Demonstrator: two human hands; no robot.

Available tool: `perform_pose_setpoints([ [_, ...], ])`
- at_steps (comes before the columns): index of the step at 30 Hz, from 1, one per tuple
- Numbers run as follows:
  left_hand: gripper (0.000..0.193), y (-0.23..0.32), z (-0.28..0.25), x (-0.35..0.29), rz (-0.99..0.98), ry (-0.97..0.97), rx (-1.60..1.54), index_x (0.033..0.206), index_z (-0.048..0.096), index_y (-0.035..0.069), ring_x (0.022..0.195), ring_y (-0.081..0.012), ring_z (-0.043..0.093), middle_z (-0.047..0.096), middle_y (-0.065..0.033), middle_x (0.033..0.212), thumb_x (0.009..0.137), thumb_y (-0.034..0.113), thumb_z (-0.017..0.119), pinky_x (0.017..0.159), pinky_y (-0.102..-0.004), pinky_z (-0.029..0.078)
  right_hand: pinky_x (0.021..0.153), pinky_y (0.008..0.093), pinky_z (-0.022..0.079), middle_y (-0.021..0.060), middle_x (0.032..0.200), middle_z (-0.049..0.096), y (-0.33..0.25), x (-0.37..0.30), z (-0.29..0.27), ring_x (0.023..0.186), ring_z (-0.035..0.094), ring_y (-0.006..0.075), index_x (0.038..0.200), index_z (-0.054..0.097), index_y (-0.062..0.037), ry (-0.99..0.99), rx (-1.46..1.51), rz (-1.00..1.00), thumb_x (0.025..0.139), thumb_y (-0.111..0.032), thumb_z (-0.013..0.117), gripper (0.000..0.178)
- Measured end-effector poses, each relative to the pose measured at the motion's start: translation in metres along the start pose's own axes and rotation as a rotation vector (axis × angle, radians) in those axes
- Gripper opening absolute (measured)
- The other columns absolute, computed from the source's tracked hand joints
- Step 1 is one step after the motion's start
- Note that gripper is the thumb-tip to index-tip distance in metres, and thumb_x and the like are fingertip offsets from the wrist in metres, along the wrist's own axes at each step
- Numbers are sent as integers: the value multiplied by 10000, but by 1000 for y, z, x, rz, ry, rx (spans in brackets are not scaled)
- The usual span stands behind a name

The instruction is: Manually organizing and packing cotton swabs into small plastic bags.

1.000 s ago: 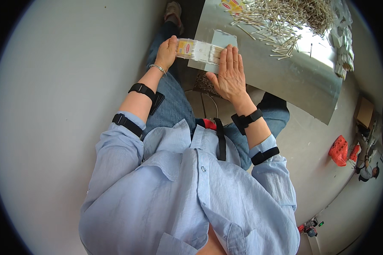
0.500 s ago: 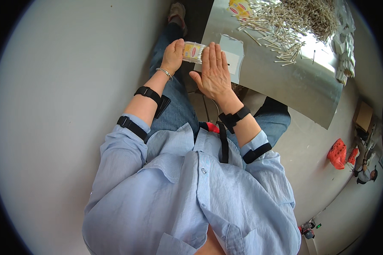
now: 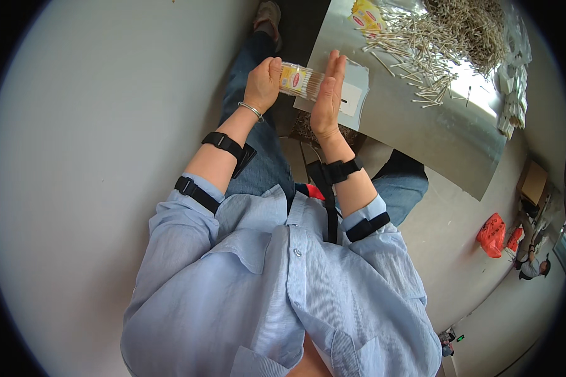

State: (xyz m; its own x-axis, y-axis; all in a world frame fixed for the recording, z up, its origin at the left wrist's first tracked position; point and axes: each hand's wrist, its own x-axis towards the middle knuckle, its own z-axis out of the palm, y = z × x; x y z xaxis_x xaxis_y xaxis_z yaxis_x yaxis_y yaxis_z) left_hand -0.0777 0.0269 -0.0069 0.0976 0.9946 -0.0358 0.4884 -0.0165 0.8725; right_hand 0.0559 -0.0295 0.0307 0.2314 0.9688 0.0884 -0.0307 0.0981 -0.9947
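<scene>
A clear pack of cotton swabs with a yellow and red label is gripped at its left end by my left hand, fingers wrapped round it. Swab sticks show at the pack's right end. Against that end stands my right hand, held edge-on with straight fingers and its palm toward the sticks. Just behind the right hand, a pale blue piece with a white card lies at the corner of the metal table.
A big heap of loose cotton swabs covers the far table, beside yellow wrappers and clear plastic packs. More swabs show below the table corner. On the floor to the right are a red bag and a cardboard box.
My right hand has turned from lying back-up to edge-on, its palm now at the swab ends. The pack has shifted slightly right, and more of its sticks show.
</scene>
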Motion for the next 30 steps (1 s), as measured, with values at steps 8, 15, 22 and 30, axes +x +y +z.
perform_pose_setpoints([
  [8,416,2,1,0,25,18,9,821,550,-8,723,-453,574,588,-241,736,1007,338,413,603,-460,453,1161,347,93,203,1572,93,3,2,10,1463,81,292,1484,-19,52,-13,-43,3,1004,-459,280,762],
  [15,422,2,1,-1,3,20,-41,824,556,-15,734,-458,574,589,-252,745,1007,337,413,612,-453,462,1159,352,111,211,1566,119,5,4,15,1459,105,299,1482,-1,59,-16,-79,1,992,-513,264,799],
  [22,468,-14,6,-1,-112,-85,-303,1009,610,-14,846,-300,650,667,-173,903,1023,382,363,749,-359,507,1158,358,128,218,1559,145,4,5,19,1456,128,307,1479,17,65,-13,-112,-10,979,-568,248,839],
  [30,763,-6,4,0,-224,-254,-860,1360,423,50,1104,-207,579,570,-119,1219,957,649,176,961,-309,474,1155,363,143,226,1553,166,14,5,19,1451,152,317,1479,35,65,9,-149,-66,969,-607,240,868],
])
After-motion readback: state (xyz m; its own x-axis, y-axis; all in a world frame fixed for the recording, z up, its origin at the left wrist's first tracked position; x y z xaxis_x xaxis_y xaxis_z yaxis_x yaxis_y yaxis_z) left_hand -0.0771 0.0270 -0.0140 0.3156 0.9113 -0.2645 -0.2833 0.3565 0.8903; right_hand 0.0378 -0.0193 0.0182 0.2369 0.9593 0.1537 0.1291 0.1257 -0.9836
